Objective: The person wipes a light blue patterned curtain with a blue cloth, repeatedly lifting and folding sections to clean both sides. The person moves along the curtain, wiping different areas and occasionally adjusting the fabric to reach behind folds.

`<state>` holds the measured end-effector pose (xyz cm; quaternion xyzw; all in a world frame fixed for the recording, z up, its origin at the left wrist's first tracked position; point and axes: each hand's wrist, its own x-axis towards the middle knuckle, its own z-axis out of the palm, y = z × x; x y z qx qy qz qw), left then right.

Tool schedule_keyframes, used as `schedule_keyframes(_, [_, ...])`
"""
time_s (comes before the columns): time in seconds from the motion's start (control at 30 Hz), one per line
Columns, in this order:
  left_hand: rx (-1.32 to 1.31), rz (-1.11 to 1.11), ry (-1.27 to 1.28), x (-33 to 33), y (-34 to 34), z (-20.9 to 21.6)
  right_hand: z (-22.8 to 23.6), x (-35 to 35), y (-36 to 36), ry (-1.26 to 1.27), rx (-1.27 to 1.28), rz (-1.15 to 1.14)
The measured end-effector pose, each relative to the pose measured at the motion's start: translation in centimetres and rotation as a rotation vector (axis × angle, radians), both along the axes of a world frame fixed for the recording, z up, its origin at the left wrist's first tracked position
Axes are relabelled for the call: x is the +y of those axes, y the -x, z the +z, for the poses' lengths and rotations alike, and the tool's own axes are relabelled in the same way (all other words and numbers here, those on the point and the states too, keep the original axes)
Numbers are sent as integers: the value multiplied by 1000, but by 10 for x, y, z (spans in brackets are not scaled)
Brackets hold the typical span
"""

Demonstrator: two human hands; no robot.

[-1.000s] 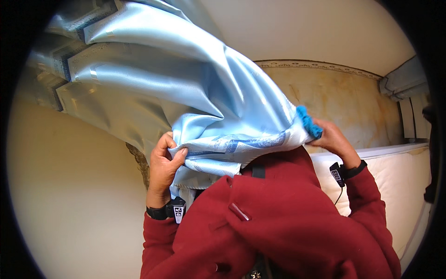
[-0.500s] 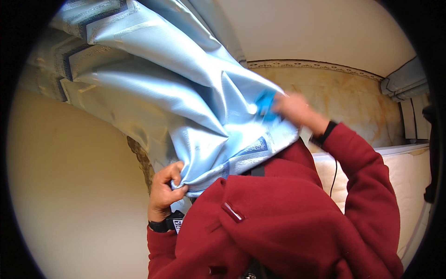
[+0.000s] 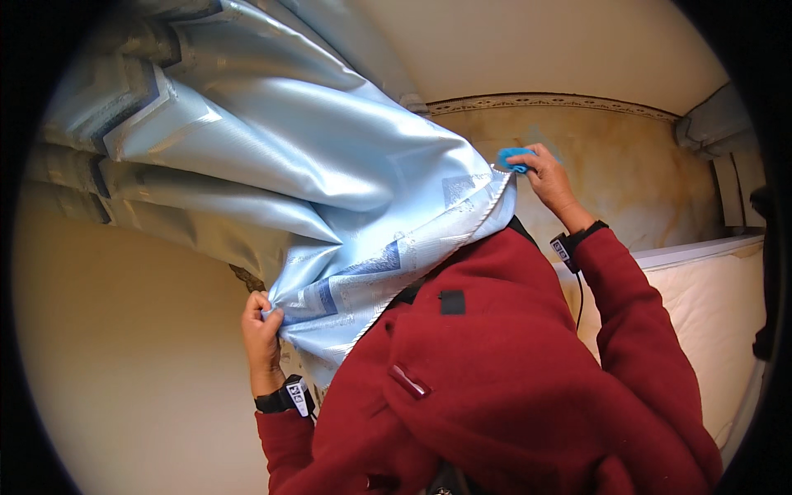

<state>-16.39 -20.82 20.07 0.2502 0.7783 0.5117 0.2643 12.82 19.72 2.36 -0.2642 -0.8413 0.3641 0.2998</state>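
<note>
Although the left hand [image 3: 261,332] pinches blue fabric [image 3: 375,186], its top is cropped.

Curtain [image 3: 363,181]: glossy pale blue with darker blue angular patterning, sweeping in folds from upper left, pinched at its lower left
Cloth [image 3: 513,159]: bright blue, crumpled, beside the curtain's right-hand corner

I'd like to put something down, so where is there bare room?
The marbled surface, seemingly floor, looks bare between the patterned border and cream padding, right of the right hand holding a blue cloth. It's crowded at centre: pale blue fabric spreads from the left hand toward the right.
</note>
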Motion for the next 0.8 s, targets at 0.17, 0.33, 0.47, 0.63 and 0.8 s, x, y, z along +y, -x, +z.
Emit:
schedule_keyframes(0.17, [630, -150, 717, 34, 20, -27, -16, -35, 27, -35, 48, 224])
schedule_keyframes(0.33, [726, -623, 234, 122, -39, -51, -18, -34, 33, 102, 42, 245])
schedule_keyframes(0.47, [556, -880, 496, 186, -87, -92, 13, -39, 29, 134, 83, 233])
schedule_keyframes(0.63, [34, -989, 185, 181, -83, -97, 26, -73, 25, -302, 77, 661])
schedule_keyframes(0.8, [-170, -1013, 467, 159, -67, -59, -12, 23, 1, -70, -432, 226])
